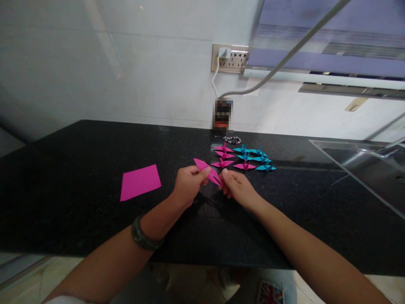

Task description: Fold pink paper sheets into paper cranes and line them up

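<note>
A folded pink origami paper (207, 170), long and diamond-shaped with a slit toward its lower right end, is held above the dark countertop. My left hand (190, 182) pinches its middle, thumb on top. At the lower right tip, my right hand (236, 185) closes thumb and fingers on the paper; part of those fingers is hidden. Just beyond my hands stand finished paper cranes in rows: pink cranes (222, 163) on the near left and blue cranes (260, 158) to the right. To the left lies a stack of pink paper squares (141, 182).
A beaded bracelet (232, 139) lies behind the cranes, near a pixelated object (222, 115) against the wall. A wall socket (230, 58) holds a white plug with a cable. The sink (357, 162) is set into the countertop (79, 219) at the right.
</note>
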Motion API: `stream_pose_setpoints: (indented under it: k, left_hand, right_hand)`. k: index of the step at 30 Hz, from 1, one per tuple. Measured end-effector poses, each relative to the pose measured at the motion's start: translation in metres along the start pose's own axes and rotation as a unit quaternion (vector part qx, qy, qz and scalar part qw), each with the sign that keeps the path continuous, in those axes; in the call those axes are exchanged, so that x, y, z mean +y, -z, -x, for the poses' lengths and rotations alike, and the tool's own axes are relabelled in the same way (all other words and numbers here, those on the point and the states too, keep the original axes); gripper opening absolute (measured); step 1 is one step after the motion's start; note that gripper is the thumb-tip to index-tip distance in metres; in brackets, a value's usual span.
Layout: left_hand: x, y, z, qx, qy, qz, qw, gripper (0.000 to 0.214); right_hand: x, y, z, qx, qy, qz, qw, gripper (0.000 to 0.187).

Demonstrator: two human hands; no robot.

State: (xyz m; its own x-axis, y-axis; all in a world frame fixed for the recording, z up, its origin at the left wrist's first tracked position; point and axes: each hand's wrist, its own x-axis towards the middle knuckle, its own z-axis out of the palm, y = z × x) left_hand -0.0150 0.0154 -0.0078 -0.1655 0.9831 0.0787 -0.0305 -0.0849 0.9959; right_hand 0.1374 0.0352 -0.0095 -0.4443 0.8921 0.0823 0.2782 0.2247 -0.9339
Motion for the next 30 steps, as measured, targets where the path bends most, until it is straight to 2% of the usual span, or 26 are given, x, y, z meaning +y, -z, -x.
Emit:
stream_pose_setpoints:
  k: [4,7,16,21,25,28,30]
  left_hand:
    - [0.0016,-0.0017,0.0023,-0.024,-0.004,-0.006,1.0,0.024]
    - [0.0013,-0.0037,0.005,-0.045,-0.014,-0.02,0.999,0.025]
    - [0.0016,-0.0019,0.0068,-0.033,-0.058,-0.067,0.996,0.024]
    - [0.0068,-0.0007,0.0036,-0.002,-0.053,-0.065,0.996,0.024]
    - [0.0082,0.0002,0.0009,-0.031,-0.018,-0.016,0.999,0.024]
    - [0.005,0.0008,0.0009,-0.096,0.021,-0.014,0.995,0.025]
    - [0.0013,0.0011,0.0017,-0.134,0.035,-0.038,0.99,0.027]
  right_hand:
    - [-0.0027,-0.0029,0.0014,-0.041,-0.019,-0.055,0.997,0.034]
    - [-0.0015,-0.005,0.0015,-0.049,-0.016,-0.055,0.997,0.033]
    - [-0.0034,-0.0026,0.0039,-0.037,0.052,0.054,0.997,0.029]
    - [-0.0029,-0.0026,0.0033,0.001,0.047,0.118,0.992,0.041]
    - [0.0005,0.0015,0.0,0.013,0.007,0.053,0.998,0.045]
    - [-0.0014,0.0044,-0.001,0.045,0.014,-0.05,0.998,0.035]
    - [-0.0039,0.0044,-0.0007,0.038,0.018,-0.102,0.994,0.028]
